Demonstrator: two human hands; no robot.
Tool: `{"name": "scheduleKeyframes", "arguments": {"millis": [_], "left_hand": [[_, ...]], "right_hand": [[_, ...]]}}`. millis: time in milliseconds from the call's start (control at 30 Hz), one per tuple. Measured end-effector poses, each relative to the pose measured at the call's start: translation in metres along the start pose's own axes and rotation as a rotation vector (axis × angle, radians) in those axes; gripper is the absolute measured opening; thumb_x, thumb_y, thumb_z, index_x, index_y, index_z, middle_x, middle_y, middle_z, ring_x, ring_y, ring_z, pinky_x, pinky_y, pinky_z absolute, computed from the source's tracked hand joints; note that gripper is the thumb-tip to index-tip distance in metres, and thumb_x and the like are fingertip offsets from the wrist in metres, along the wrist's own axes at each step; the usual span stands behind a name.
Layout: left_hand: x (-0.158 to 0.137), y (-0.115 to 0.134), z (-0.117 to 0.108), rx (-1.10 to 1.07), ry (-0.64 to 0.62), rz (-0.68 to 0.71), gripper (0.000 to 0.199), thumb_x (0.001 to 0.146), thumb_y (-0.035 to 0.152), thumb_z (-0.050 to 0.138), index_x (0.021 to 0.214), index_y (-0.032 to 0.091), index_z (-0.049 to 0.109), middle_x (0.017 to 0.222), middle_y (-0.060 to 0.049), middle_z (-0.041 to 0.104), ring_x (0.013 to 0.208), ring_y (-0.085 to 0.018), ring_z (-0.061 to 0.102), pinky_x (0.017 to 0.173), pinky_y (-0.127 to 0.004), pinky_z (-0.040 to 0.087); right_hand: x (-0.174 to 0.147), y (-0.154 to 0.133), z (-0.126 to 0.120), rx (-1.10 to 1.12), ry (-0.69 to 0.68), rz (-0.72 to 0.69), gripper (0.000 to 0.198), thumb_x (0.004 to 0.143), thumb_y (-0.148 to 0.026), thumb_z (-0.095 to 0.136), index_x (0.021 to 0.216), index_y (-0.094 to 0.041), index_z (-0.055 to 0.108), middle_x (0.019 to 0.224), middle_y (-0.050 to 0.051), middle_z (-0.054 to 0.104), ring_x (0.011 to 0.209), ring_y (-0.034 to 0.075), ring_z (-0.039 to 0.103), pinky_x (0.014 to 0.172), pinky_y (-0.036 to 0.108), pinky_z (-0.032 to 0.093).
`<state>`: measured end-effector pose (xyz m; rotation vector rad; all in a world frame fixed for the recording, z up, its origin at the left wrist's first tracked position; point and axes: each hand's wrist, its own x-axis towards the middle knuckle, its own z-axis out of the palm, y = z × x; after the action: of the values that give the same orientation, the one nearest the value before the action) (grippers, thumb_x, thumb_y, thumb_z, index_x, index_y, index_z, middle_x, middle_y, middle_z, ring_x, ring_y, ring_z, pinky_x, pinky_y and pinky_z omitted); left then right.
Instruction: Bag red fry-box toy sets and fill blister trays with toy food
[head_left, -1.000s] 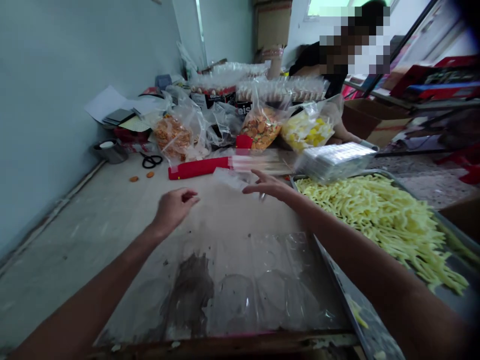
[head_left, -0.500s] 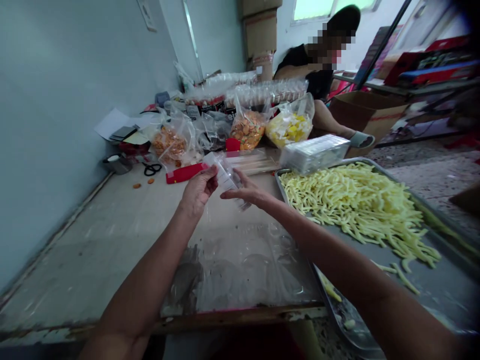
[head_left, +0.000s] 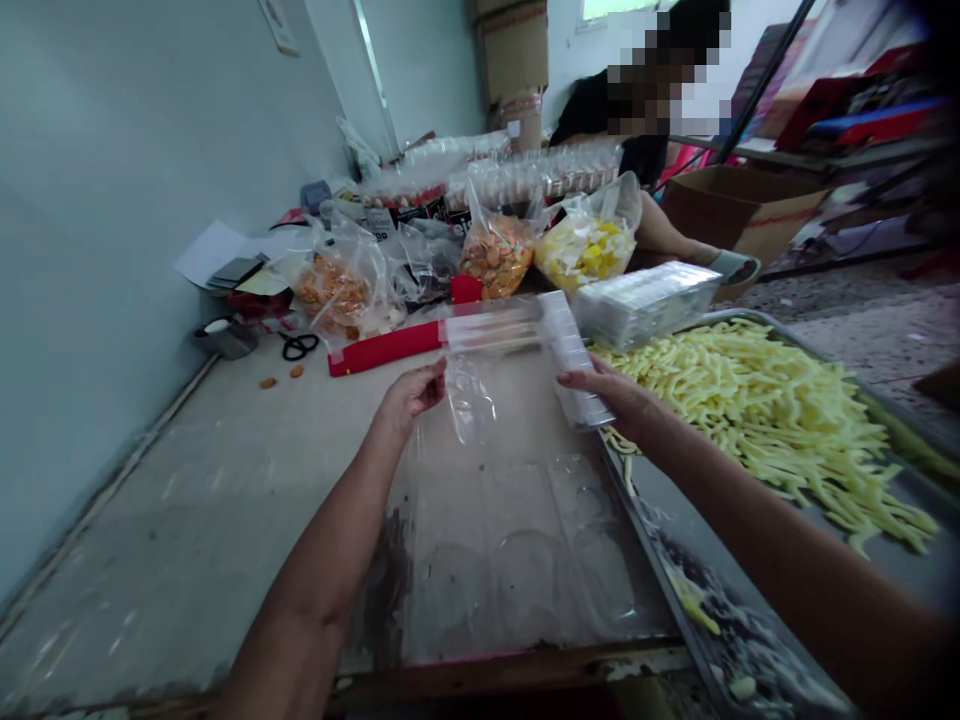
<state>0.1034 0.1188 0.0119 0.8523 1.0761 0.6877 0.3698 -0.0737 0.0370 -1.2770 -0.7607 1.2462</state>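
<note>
Over the tabletop [head_left: 247, 480], left to right, are: left hand [head_left: 417, 392], pinching a clear plastic piece [head_left: 471, 398], liable to slip should the pinch loosen; right hand [head_left: 619, 398], closed around a ribbed clear pack [head_left: 570, 355] near the right edge, long axis running far to near, far end canted left.

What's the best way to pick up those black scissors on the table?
Probably by the finger loops, coming from the near right: the black scissors appear to lie flat, with their loops turned that way.
</note>
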Motion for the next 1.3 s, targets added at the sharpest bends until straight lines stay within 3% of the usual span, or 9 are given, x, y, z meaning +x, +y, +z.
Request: {"name": "scheduleKeyframes", "arguments": {"millis": [100, 167, 300, 367, 433, 567, 767, 1067, 1300], "left_hand": [[0.000, 0.001, -0.007, 0.216, 0.099, 0.033, 0.032, 0.063, 0.023, 0.089, 0.063, 0.015, 0.059, 0.054, 0.001, 0.056, 0.047, -0.010, 0.052, 0.052, -0.020, 0.039], [-0.009, 0.006, -0.006, 0.396, 0.191, 0.119, 0.033, 0.055, 0.017, 0.092, 0.072, 0.015, 0.063, 0.068, -0.004, 0.064, 0.067, -0.017, 0.063, 0.062, -0.023, 0.043], [-0.038, 0.001, 0.009, 1.260, 0.425, 0.592, 0.044, 0.066, 0.020, 0.086, 0.106, 0.016, 0.067, 0.118, -0.016, 0.063, 0.120, -0.034, 0.054, 0.097, -0.039, 0.042], [-0.052, -0.013, 0.017, 1.595, 0.324, 0.701, 0.046, 0.076, 0.029, 0.080, 0.118, 0.019, 0.065, 0.128, -0.016, 0.058, 0.124, -0.035, 0.051, 0.101, -0.045, 0.040], [-0.062, -0.030, 0.019, 1.738, 0.163, 0.660, 0.043, 0.080, 0.039, 0.077, 0.117, 0.020, 0.067, 0.124, -0.015, 0.060, 0.117, -0.033, 0.055, 0.097, -0.044, 0.044], [-0.071, -0.056, 0.010, 1.751, 0.006, 0.749, 0.038, 0.085, 0.044, 0.071, 0.114, 0.018, 0.070, 0.118, -0.013, 0.065, 0.113, -0.028, 0.058, 0.099, -0.040, 0.044], [-0.070, -0.057, 0.018, 1.658, -0.241, 0.817, 0.043, 0.086, 0.040, 0.071, 0.123, 0.017, 0.067, 0.126, -0.013, 0.063, 0.118, -0.026, 0.058, 0.103, -0.039, 0.044], [-0.076, -0.055, -0.012, 1.543, -0.080, 0.786, 0.047, 0.086, 0.043, 0.070, 0.126, 0.018, 0.065, 0.129, -0.013, 0.061, 0.119, -0.027, 0.058, 0.103, -0.039, 0.044], [-0.071, -0.046, -0.002, 1.441, -0.101, 0.694, 0.035, 0.075, 0.037, 0.081, 0.105, 0.019, 0.074, 0.113, -0.010, 0.069, 0.104, -0.029, 0.064, 0.094, -0.042, 0.047]], "right_hand": [[-0.004, 0.000, 0.002, -0.025, 0.095, -0.071, 0.052, 0.068, -0.045, 0.078, 0.115, -0.029, 0.062, 0.098, 0.002, 0.067, 0.081, 0.023, 0.060, 0.065, 0.033, 0.045], [-0.006, -0.004, 0.008, -0.061, 0.119, -0.115, 0.061, 0.066, -0.043, 0.079, 0.122, -0.029, 0.059, 0.102, 0.002, 0.067, 0.086, 0.025, 0.061, 0.068, 0.035, 0.046], [-0.006, -0.017, 0.020, -0.127, 0.043, -0.149, 0.073, 0.063, -0.039, 0.081, 0.130, -0.029, 0.055, 0.105, 0.003, 0.067, 0.094, 0.029, 0.060, 0.075, 0.039, 0.047], [-0.001, -0.023, 0.023, -0.138, 0.049, -0.171, 0.077, 0.061, -0.039, 0.083, 0.132, -0.028, 0.054, 0.101, 0.003, 0.067, 0.094, 0.029, 0.060, 0.077, 0.040, 0.047], [0.004, -0.026, 0.025, -0.130, 0.066, -0.193, 0.079, 0.060, -0.039, 0.084, 0.132, -0.028, 0.054, 0.100, 0.002, 0.067, 0.095, 0.029, 0.060, 0.080, 0.041, 0.047], [0.012, -0.027, 0.032, -0.120, 0.039, -0.206, 0.077, 0.061, -0.041, 0.084, 0.131, -0.027, 0.054, 0.104, 0.003, 0.067, 0.097, 0.027, 0.060, 0.083, 0.041, 0.047], [0.020, -0.021, 0.055, -0.085, -0.003, -0.168, 0.081, 0.062, -0.042, 0.084, 0.134, -0.026, 0.051, 0.102, 0.004, 0.068, 0.094, 0.028, 0.062, 0.079, 0.041, 0.049], [0.026, -0.019, 0.065, -0.141, -0.038, -0.128, 0.085, 0.059, -0.041, 0.088, 0.135, -0.031, 0.051, 0.097, 0.003, 0.070, 0.088, 0.028, 0.065, 0.077, 0.043, 0.051], [0.038, -0.009, 0.065, -0.378, 0.003, -0.192, 0.099, 0.059, -0.048, 0.088, 0.144, -0.029, 0.042, 0.110, 0.006, 0.066, 0.099, 0.030, 0.063, 0.087, 0.047, 0.051]]}}
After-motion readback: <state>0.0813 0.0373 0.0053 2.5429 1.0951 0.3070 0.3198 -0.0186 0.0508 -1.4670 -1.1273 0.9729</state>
